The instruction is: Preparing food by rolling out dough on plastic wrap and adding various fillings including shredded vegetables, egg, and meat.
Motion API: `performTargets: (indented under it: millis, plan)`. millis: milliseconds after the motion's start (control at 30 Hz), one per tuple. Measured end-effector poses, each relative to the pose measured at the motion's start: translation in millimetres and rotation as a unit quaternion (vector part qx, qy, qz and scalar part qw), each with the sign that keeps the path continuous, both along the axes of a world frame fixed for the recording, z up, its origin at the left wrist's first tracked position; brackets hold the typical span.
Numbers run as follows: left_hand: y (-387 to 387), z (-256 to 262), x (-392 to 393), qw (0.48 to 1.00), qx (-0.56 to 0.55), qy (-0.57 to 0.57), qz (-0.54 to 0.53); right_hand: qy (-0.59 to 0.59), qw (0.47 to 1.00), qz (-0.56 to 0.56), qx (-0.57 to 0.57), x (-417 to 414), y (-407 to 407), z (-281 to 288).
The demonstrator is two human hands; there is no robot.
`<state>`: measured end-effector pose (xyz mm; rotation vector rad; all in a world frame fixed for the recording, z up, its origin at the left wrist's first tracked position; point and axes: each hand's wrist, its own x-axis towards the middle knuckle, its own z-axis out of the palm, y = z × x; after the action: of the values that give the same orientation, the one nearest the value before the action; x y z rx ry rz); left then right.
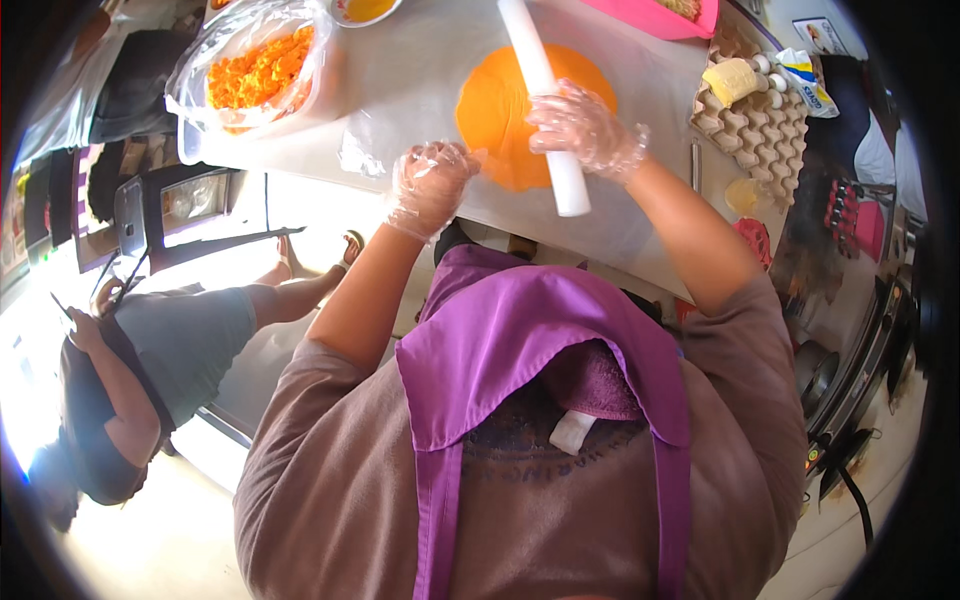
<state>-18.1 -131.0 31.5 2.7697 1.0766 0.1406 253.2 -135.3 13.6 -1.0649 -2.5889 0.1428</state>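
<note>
A flat orange sheet of dough (491, 109), roughly round, lies on the table in front of me. Across its right part rests a white rolling pin (534, 64), slanting from the far side down past the near edge of the dough. My right hand (581, 131), in a clear plastic glove, grips the pin below its middle. My left hand (435, 180), gloved the same way, is at the near left edge of the dough with its fingers curled. Whether those fingers pinch the dough edge is hidden.
A plastic-lined tub (180, 112) of orange crumbly food stands at the left, near a bowl (367, 9) of yellow liquid. At the right are a pink container (660, 19), egg trays (757, 135) and a wrapped yellow block (729, 82). Another person (172, 337) is at the left.
</note>
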Motion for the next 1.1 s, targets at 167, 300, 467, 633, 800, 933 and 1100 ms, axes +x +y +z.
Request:
performTargets:
  millis: [167,300,467,633,800,933,1100]
  plan:
    - [8,16,7,0.993,0.067,-0.099,-0.022,0.249,0.966,-0.035,-0.067,22,-40,42]
    - [23,19,12,0.996,0.048,-0.065,-0.031,0.389,0.916,-0.090,-0.023,39,-74,47]
    - [45,40,35,0.986,0.150,-0.069,-0.032,0.389,0.914,-0.111,0.029,73,-98,63]
    - [72,76,65,0.975,0.163,-0.148,-0.036,0.381,0.912,-0.142,0.063,87,-117,79]
    - [82,106,80,0.951,0.218,-0.218,-0.011,0.345,0.916,-0.183,0.095,94,-125,92]
    - [77,107,72,0.911,0.271,-0.308,-0.032,0.319,0.924,-0.173,0.116,98,-123,99]
    - [35,83,36,0.919,0.224,-0.320,-0.056,0.351,0.913,-0.181,0.102,108,-126,88]
